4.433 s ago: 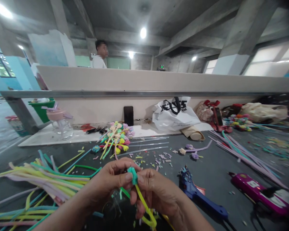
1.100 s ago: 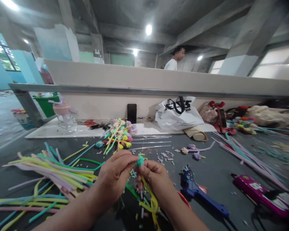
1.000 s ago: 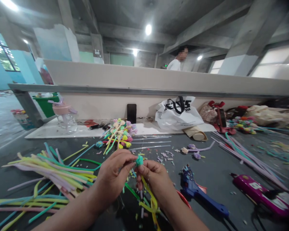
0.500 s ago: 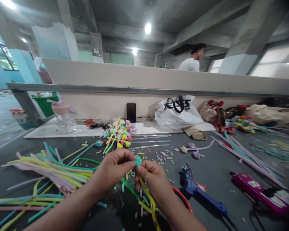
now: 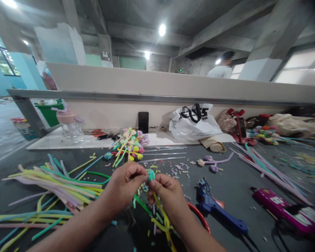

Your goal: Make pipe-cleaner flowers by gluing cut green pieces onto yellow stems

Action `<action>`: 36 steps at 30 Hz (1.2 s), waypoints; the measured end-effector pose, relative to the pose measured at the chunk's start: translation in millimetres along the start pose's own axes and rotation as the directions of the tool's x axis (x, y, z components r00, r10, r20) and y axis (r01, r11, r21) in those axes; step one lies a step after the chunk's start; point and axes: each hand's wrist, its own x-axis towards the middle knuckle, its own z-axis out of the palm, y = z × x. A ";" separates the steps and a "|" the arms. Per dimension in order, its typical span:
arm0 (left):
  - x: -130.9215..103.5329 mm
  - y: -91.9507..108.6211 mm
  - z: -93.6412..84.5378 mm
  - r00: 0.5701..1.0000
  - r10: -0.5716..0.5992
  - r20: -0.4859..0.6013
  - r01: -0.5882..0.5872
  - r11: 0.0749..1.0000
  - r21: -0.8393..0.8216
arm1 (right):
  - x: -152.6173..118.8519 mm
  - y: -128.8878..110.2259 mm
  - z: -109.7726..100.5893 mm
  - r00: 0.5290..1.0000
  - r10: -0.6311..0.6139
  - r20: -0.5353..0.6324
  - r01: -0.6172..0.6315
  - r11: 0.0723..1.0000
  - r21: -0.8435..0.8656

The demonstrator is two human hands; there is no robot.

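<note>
Between my two hands is a small teal fuzzy flower, made of pipe cleaner. My left hand pinches its left side with thumb and forefinger. My right hand is closed on it from the right, thumb against its lower edge. A yellow pipe cleaner hangs down below my right hand; whether it joins the flower is hidden by the fingers. Beyond my hands lies a bunch of finished pipe-cleaner flowers in yellow, pink, lilac and cream.
Loose pipe cleaners are heaped at left. At right lie a blue glue gun and a magenta glue gun. Clear glue sticks and clippings lie ahead. Behind stand a jug, a phone and a white bag.
My hands stay nearly in place, still pinching the teal flower, which shifts very slightly. In the background a person in a white top has moved to the right.
</note>
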 end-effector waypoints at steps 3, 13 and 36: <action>-0.9 1.4 0.3 0.999 -0.039 0.026 0.039 0.999 -0.004 | -0.6 -0.1 0.8 1.000 -0.003 -0.015 0.003 1.000 -0.006; -1.8 -0.6 0.5 0.998 -0.021 0.063 0.024 0.999 -0.033 | -0.5 -0.1 1.6 0.998 -0.038 -0.040 0.036 0.999 -0.034; -0.6 -6.2 1.2 0.978 0.168 -0.123 -0.177 0.982 -0.067 | -1.1 -0.2 -2.7 0.995 0.015 0.095 -0.029 0.989 0.147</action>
